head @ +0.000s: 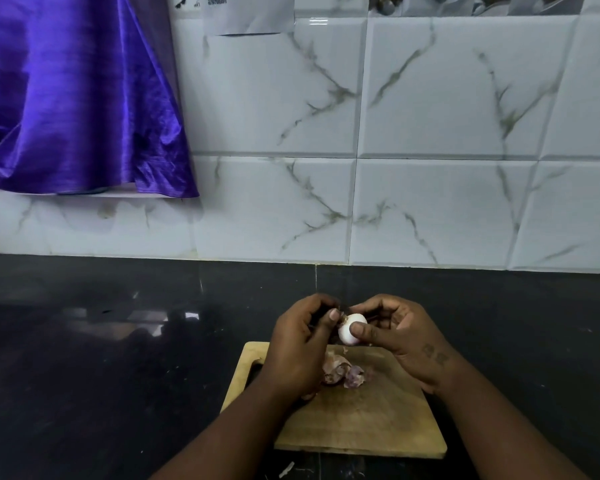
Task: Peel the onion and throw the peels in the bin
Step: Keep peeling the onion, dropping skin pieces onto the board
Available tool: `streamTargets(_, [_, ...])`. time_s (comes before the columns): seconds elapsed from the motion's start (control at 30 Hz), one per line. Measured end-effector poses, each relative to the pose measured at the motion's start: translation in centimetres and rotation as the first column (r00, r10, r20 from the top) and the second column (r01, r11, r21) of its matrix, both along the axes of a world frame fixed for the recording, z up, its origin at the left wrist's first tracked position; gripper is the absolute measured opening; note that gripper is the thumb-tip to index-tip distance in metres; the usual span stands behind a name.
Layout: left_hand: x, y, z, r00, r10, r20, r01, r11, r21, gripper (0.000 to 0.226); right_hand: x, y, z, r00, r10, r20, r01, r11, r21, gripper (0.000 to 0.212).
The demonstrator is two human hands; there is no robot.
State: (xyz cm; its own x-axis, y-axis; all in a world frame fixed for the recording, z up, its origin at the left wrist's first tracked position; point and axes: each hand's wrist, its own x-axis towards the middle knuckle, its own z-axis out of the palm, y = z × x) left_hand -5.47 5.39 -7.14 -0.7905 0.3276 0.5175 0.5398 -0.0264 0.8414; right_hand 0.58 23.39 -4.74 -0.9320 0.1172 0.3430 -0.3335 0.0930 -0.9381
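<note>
Behind, white marble-veined wall tiles (430, 98) with purple satin cloth (73, 98) hanging at upper left; below, glossy black stone counter (84, 375) carrying pale wooden cutting board (361, 420). Above the board's far end, small, nearly bare white onion (351, 329), held in the air between both hands. Right hand (399, 344) grasping the bulb, thumb pressed on its near face and fingers curled behind. Left hand (300, 348) just beside it, thumb and fingertips pinched on a brownish scrap of skin at the bulb's upper-left end, other fingers curled in. Long axis of the bulb apparently slanted, skin-bearing tip up and toward the left hand, rounded end down toward the board; root or stem end, hard to say. Left hand therefore the nearer one to the remaining skin, so next pull probably leftward and away from the right thumb. On the board beneath the hands, loose heap of papery pink-purple peels (343, 374), not yet binned; one pale stray flake (287, 468) on the counter by the near edge. No bin in view.
</note>
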Motion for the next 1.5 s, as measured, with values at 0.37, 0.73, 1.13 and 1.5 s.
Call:
streamTargets(0.37, [0.0, -0.4, 0.2, 0.947, 0.133, -0.293, -0.183, 0.971, -0.152, 0.02, -0.2, -0.1, -0.2, 0.999, -0.041, -0.022, 0.043, 0.994, 0.103, 0.033])
streamTargets(0.73, [-0.2, -0.3, 0.1, 0.98, 0.198, 0.009, -0.198, 0.98, -0.027, 0.023, 0.3, -0.4, 0.6, 0.996, -0.01, -0.084, 0.008, 1.0, -0.031, 0.031])
streamTargets(1.13, [0.8, -0.2, 0.2, 0.954, 0.197, -0.224, -0.26, 0.919, -0.297, 0.029, 0.3, -0.4, 0.9, 0.972, 0.008, 0.234, 0.085, 0.92, -0.383, 0.031])
streamTargets(1.5, [1.3, -0.2, 0.4, 0.976, 0.167, -0.137, -0.198, 0.946, -0.256, 0.017, 0.3, -0.5, 0.8, 0.963, 0.073, 0.258, 0.017, 0.944, -0.331, 0.049])
